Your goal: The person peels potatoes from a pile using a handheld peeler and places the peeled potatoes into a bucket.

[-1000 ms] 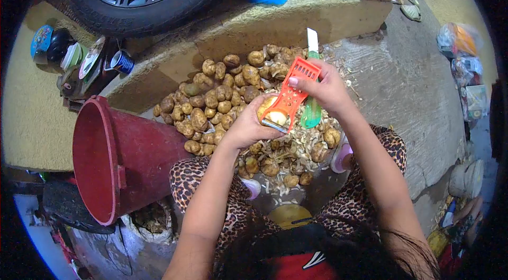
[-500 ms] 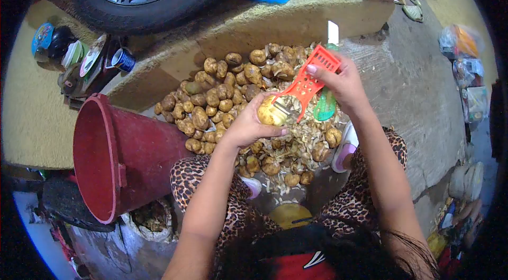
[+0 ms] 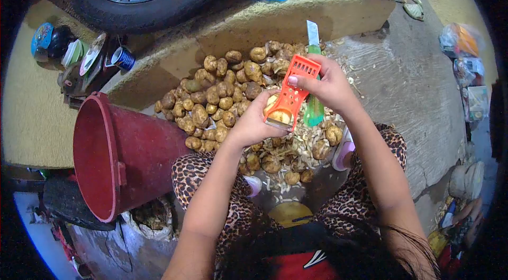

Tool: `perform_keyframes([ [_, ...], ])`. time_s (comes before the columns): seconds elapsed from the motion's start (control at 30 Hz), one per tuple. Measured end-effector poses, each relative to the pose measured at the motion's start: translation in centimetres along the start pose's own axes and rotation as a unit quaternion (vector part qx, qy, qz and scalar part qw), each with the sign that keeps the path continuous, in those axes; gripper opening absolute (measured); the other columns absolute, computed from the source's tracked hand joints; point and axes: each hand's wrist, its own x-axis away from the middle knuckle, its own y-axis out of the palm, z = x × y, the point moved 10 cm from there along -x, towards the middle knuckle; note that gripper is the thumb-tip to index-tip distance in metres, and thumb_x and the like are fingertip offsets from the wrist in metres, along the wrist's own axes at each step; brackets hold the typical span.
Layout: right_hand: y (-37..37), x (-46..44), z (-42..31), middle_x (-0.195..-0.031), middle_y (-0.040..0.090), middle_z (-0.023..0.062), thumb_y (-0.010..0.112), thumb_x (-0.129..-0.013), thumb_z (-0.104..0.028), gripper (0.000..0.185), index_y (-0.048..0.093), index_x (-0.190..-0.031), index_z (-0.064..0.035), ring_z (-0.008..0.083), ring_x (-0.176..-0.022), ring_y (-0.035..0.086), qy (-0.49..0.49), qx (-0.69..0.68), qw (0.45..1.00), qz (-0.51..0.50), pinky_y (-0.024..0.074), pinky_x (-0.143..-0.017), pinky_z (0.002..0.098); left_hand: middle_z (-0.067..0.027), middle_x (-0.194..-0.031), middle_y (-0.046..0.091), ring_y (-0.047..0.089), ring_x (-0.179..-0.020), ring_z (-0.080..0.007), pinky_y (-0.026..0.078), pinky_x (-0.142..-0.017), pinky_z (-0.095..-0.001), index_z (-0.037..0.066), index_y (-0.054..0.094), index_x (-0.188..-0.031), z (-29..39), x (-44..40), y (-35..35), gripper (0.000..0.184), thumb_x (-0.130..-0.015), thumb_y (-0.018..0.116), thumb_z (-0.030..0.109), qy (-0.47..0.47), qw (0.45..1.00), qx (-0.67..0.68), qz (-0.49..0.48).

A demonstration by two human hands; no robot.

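Observation:
My left hand is wrapped around a partly peeled, pale potato, which the peeler partly covers. In my right hand is an orange plastic peeler, its metal blade end lying over the potato. The same hand also keeps a green-handled knife against the peeler, with the pale blade pointing up and away from me. Beyond and below my hands, a heap of unpeeled brown potatoes covers the floor. Peelings are strewn beneath the peeler, between my feet.
To my left a large dark red bucket lies tipped with its mouth facing left. A raised concrete ledge runs behind the potatoes, with a car wheel above it. A sack sits below the bucket. Bagged items are at the right.
My right hand has moved left and slightly down with the peeler and knife. The peeler has turned more upright, and its blade end now covers the near part of the potato.

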Motion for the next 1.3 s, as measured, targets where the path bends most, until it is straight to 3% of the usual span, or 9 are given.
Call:
perform_keyframes([
  [0.2,-6.9,-1.9,1.8,-0.071,0.061,0.0017,0.069,-0.073,-0.018,0.020,0.059,-0.082,-0.0040,0.0091,-0.065,0.058,-0.034,0.006,0.983,0.182,0.0476,-0.062,0.0246,-0.0015,-0.106,0.053,0.051,-0.098,-0.0103,0.042,-0.084,-0.0256,0.005,0.038,-0.122,0.4,0.1,-0.1,0.078,-0.055,0.079,0.005,0.040,0.994,-0.100,-0.014],
  [0.33,-3.8,-1.4,1.4,-0.076,0.062,0.0020,0.069,-0.075,-0.018,0.019,0.059,-0.084,-0.0051,0.0096,-0.068,0.058,-0.006,-0.154,0.985,0.076,0.0479,-0.064,0.0254,-0.0005,-0.105,0.052,0.050,-0.095,-0.0095,0.042,-0.084,-0.0251,0.006,0.040,-0.121,0.6,0.2,-0.3,0.076,-0.055,0.078,0.004,0.048,0.998,-0.041,-0.007],
  [0.47,-0.8,-0.5,2.9,-0.075,0.062,0.0006,0.072,-0.071,-0.022,0.025,0.059,-0.083,-0.0038,0.0093,-0.067,0.058,0.030,-0.056,0.997,0.052,0.0462,-0.064,0.0246,-0.0005,-0.105,0.052,0.050,-0.094,-0.0095,0.041,-0.085,-0.0249,0.006,0.041,-0.121,0.2,0.3,0.1,0.076,-0.056,0.078,0.003,0.052,0.998,-0.004,-0.027],
  [0.57,-7.9,-1.6,3.7,-0.072,0.061,0.0002,0.071,-0.072,-0.022,0.024,0.059,-0.083,-0.0031,0.0088,-0.064,0.057,-0.009,0.024,0.976,0.216,0.0460,-0.062,0.0244,-0.0011,-0.105,0.053,0.050,-0.098,-0.0104,0.042,-0.085,-0.0259,0.006,0.038,-0.124,-0.1,0.4,0.0,0.080,-0.056,0.078,0.003,0.037,0.992,-0.118,-0.036],
  [0.67,-7.6,-1.3,2.4,-0.071,0.061,0.0006,0.070,-0.073,-0.022,0.024,0.059,-0.083,-0.0027,0.0090,-0.062,0.056,-0.015,-0.069,0.980,0.185,0.0457,-0.060,0.0245,-0.0007,-0.103,0.052,0.051,-0.095,-0.0098,0.043,-0.083,-0.0256,0.007,0.037,-0.125,0.3,0.2,-0.6,0.079,-0.057,0.077,0.002,0.072,0.985,-0.159,-0.006],
  [0.77,-8.0,-0.7,1.7,-0.068,0.059,0.0005,0.069,-0.073,-0.022,0.023,0.058,-0.081,-0.0031,0.0085,-0.062,0.054,-0.044,0.070,0.975,0.208,0.0443,-0.058,0.0237,-0.0009,-0.099,0.052,0.052,-0.092,-0.0092,0.045,-0.081,-0.0249,0.007,0.038,-0.125,0.1,0.6,0.6,0.076,-0.059,0.075,0.000,-0.015,0.997,0.065,-0.042],
  [0.83,-8.4,-0.7,1.6,-0.066,0.058,0.0017,0.069,-0.072,-0.021,0.023,0.057,-0.079,-0.0027,0.0079,-0.061,0.052,-0.036,-0.004,0.976,0.214,0.0426,-0.057,0.0242,-0.0018,-0.098,0.053,0.052,-0.092,-0.0093,0.045,-0.080,-0.0247,0.008,0.037,-0.126,0.3,0.4,0.1,0.076,-0.060,0.074,0.000,0.023,0.997,0.061,-0.034],
  [1.07,-10.5,-0.1,0.5,-0.065,0.058,0.0028,0.069,-0.072,-0.020,0.023,0.058,-0.079,-0.0015,0.0094,-0.060,0.053,-0.048,0.152,0.962,0.223,0.0430,-0.056,0.0250,-0.0024,-0.102,0.055,0.052,-0.094,-0.0103,0.045,-0.081,-0.0250,0.008,0.035,-0.128,0.5,-0.1,-0.3,0.079,-0.060,0.074,0.000,0.061,0.998,0.017,-0.019],
  [1.3,-4.5,-0.2,2.2,-0.074,0.061,0.0020,0.069,-0.074,-0.017,0.019,0.059,-0.083,-0.0041,0.0082,-0.066,0.056,0.020,-0.141,0.980,0.142,0.0457,-0.060,0.0230,-0.0029,-0.106,0.055,0.052,-0.097,-0.0105,0.043,-0.085,-0.0271,0.005,0.040,-0.123,-0.2,-0.6,-0.2,0.077,-0.056,0.077,0.001,0.046,0.999,-0.003,0.008],
])
